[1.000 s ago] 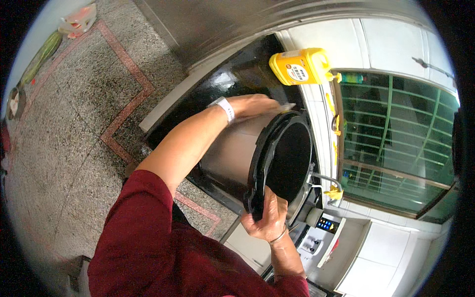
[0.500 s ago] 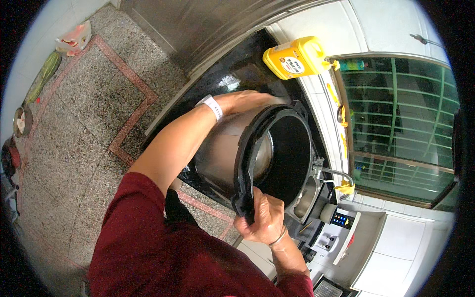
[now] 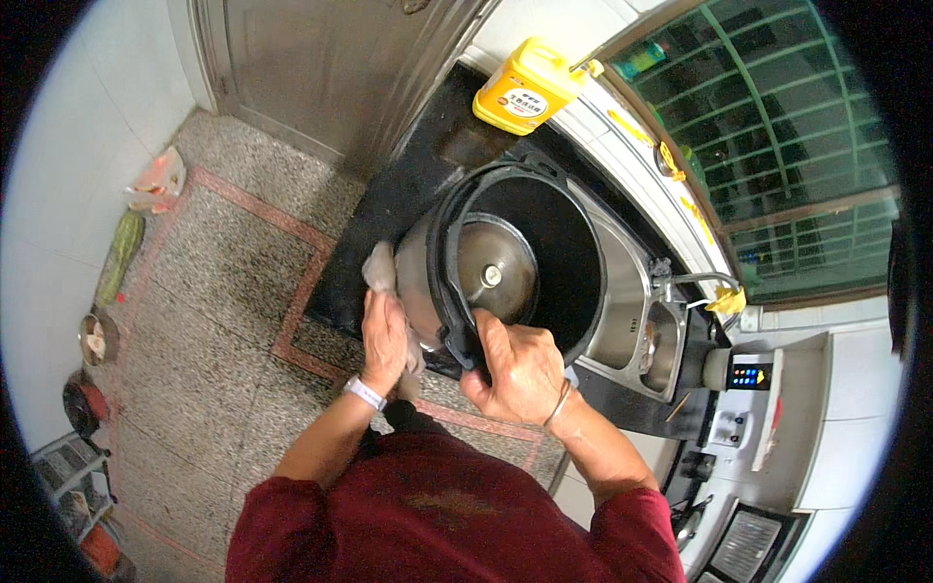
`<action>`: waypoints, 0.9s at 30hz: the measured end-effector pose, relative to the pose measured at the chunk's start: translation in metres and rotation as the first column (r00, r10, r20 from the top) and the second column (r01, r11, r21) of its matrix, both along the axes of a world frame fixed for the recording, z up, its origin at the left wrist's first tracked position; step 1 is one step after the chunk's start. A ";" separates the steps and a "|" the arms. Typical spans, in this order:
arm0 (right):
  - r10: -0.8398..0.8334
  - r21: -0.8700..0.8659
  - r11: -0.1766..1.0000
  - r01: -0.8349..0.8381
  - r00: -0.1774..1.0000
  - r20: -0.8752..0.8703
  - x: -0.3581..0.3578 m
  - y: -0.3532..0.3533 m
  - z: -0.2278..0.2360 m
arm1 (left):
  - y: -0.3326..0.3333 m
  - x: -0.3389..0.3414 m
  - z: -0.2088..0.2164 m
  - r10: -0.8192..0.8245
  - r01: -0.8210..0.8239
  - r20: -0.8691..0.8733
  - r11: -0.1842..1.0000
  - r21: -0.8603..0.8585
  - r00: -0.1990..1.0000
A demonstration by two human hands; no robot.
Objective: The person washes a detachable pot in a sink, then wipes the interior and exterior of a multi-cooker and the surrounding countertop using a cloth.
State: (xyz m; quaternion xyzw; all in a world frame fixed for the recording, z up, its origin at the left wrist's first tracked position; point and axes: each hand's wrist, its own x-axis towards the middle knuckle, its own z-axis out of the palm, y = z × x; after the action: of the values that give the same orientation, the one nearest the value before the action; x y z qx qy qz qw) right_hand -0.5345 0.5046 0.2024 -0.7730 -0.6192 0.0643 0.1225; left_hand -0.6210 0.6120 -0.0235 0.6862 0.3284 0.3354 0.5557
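The pot [image 3: 505, 267] lies tilted on the bench [image 3: 389, 233], mouth up toward the camera. The right hand [image 3: 520, 369] clamps its near rim; the left hand [image 3: 386, 335] presses a cloth [image 3: 381, 270] against its left wall.

One pot [image 3: 515, 272], one cloth [image 3: 381, 269], one yellow jug [image 3: 525, 89], two hands, one sink [image 3: 627, 311].
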 end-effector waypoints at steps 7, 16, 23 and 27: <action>-0.023 -0.045 0.999 0.022 0.999 -0.025 0.000 -0.004 0.006 | 0.016 -0.081 0.053 -0.454 0.437 -0.131 0.888 -0.141 0.881; 0.461 0.559 0.793 -0.241 0.837 -0.293 -0.057 -0.006 0.003 | -0.006 -0.097 0.181 0.116 0.344 0.640 0.764 -0.546 0.760; 0.319 0.729 0.670 -0.140 0.941 -0.113 0.008 -0.041 0.001 | -0.005 -0.084 0.214 -0.296 0.441 0.417 0.842 -0.311 0.859; 0.248 0.740 0.642 -0.201 0.968 0.048 0.026 -0.013 0.030 | 0.024 -0.039 0.198 -0.061 0.070 -0.046 0.970 0.234 0.997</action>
State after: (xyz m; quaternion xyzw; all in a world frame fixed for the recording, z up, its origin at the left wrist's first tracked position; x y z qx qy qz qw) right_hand -0.5082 0.4913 0.2327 -0.5718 -0.6792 -0.1546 0.4334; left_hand -0.6604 0.6360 0.1741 0.7642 0.2743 0.3402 0.4744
